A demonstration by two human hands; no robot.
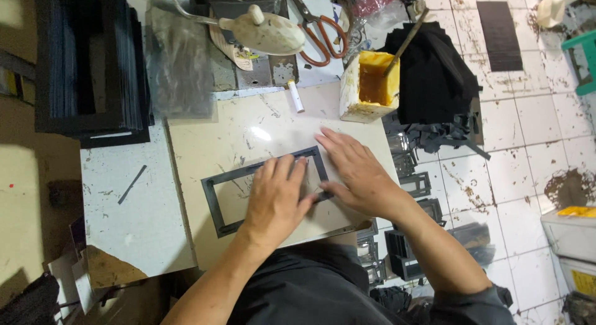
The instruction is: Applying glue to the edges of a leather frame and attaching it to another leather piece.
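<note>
Both hands flat on the black frame (264,188), which lies on the pale slab at the middle of the bench (133,219). My left hand (276,198) presses the near right part of the frame, fingers spread, grip open and closed on nothing. My right hand (357,173) lies just beside it on the frame's right end, palm down, fingers straight, also holding nothing. Step in hand, as I judge it: pressing the frame down flat. The next move calls for even pressure without sliding the frame.

Around: yellow glue pot (368,86) with a stick in it, far right, close to my right fingertips and easy to knock. Scissors (323,33) and a white tube (296,95) beyond. Stack of black frames (93,64) far left. Black cloth (434,76) on the tiled floor (528,132).
</note>
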